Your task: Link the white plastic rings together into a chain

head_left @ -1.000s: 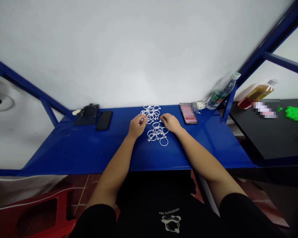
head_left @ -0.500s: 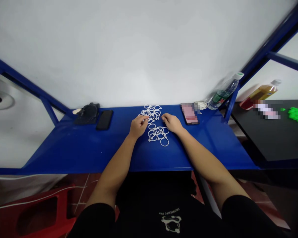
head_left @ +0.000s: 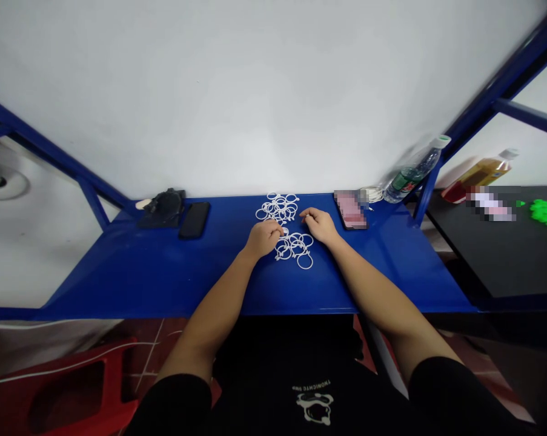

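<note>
Several thin white plastic rings with small tabs lie in two loose groups on the blue tabletop [head_left: 137, 272]. The farther rings [head_left: 280, 208] overlap near the wall; the nearer rings [head_left: 295, 245] lie closer to me. My left hand [head_left: 264, 238] is closed at the left edge of the nearer group, its fingertips pinched on a white ring that they partly cover. To the right, between the two groups, my right hand [head_left: 319, 225] rests with its fingers curled together. Whatever its fingertips hold, if anything, is too small to make out.
A black phone [head_left: 194, 220] and a crumpled black bag [head_left: 166, 208] lie on the left. On the right are a pink-screened phone [head_left: 351, 211], a coiled white cable [head_left: 372, 195] and a leaning water bottle [head_left: 412, 175]. Blue frame bars [head_left: 94, 203] rise at both sides.
My left hand has moved nearer and to the right, from the edge of the farther rings to the nearer ones. My right hand has barely shifted. The view has moved slightly.
</note>
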Demonstrator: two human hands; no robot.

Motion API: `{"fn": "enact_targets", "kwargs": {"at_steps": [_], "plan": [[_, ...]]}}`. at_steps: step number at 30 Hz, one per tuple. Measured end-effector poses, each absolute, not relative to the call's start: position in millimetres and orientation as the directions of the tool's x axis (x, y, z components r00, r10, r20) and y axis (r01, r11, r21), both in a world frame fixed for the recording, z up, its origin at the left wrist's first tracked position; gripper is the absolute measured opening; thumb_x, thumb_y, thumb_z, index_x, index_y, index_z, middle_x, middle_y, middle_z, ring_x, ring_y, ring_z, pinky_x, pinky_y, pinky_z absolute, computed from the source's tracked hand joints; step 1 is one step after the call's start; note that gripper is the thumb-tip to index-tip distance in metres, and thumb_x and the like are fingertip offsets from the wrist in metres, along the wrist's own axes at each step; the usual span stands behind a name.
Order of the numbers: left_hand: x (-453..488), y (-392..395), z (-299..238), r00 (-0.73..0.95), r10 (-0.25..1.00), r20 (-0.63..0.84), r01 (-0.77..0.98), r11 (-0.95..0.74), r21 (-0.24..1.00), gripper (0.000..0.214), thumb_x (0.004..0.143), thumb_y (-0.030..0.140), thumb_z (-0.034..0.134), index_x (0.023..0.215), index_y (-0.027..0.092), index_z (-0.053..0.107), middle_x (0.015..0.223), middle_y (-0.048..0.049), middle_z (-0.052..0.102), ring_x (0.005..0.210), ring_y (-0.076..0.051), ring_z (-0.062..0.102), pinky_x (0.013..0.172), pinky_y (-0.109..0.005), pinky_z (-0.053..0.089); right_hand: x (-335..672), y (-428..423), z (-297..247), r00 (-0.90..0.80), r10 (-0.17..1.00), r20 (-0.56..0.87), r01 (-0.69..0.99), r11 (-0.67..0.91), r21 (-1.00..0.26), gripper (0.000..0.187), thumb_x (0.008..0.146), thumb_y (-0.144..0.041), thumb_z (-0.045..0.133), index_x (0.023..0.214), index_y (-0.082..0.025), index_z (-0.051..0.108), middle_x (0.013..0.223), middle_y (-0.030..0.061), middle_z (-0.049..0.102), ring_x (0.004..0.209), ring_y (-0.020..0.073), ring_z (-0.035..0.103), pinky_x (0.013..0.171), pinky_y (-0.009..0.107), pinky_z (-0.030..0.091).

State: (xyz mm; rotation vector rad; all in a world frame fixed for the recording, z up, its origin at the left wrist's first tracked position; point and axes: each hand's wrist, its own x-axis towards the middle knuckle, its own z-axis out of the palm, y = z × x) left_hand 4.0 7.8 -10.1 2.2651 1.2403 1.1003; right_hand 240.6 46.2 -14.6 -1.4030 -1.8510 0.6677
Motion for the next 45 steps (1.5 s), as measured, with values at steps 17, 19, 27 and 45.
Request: {"fn": "enact_targets", "kwargs": {"at_steps": [17,19,27,45], "plan": [[15.7,-5.8,-0.7,0.283,0.885,0.371,0.613,-0.464,0.639,0.022,0.099,0.026,0.058,0.111,0.024,0.077,0.098,-0.0006,0.081,0.083,-0.015,0.074,0.08,-0.028,0.055,244.7,51.6,-16.2,-0.195,0.955,0.224,0.558,0.296,-0.775,0.031,0.084,-0.021,0.044,0.072,-0.021,0.073,0.073,0.0019,0.074,0.074,0.0195,0.069,0.074,0.029,0.049],[15.9,-6.7,0.6,0.327,0.873,0.362,0.604,-0.488,0.63,0.021,0.1,0.026,0.059,0.109,0.025,0.078,0.099,-0.0006,0.081,0.084,-0.015,0.074,0.082,-0.028,0.056,244.7,51.6,-16.2,-0.194,0.956,0.218,0.551,0.29,-0.782,0.031,0.082,-0.02,0.043,0.071,-0.021,0.072,0.072,0.0017,0.073,0.071,0.0188,0.068,0.071,0.028,0.048],[15.5,-3.0,-3.1,0.336,0.836,0.434,0.586,-0.546,0.599,0.016,0.097,0.026,0.062,0.101,0.023,0.078,0.101,-0.0042,0.077,0.084,-0.015,0.07,0.082,-0.03,0.056,241.6,39.9,-11.8,-0.219,0.933,0.286,0.551,0.36,-0.753,0.038,0.084,-0.013,0.047,0.116,-0.021,0.067,0.085,0.0005,0.078,0.081,0.0204,0.072,0.078,0.03,0.052],[10.2,1.4,-5.3,0.374,0.888,0.266,0.67,-0.458,0.584,0.016,0.096,0.028,0.064,0.092,0.025,0.079,0.092,-0.0008,0.078,0.081,-0.016,0.07,0.077,-0.029,0.052,233.7,25.8,3.0,-0.464,0.845,0.267,0.674,0.532,-0.513,0.024,0.097,-0.028,0.056,0.1,-0.022,0.079,0.099,0.0044,0.08,0.091,0.0208,0.072,0.084,0.03,0.051]]}}
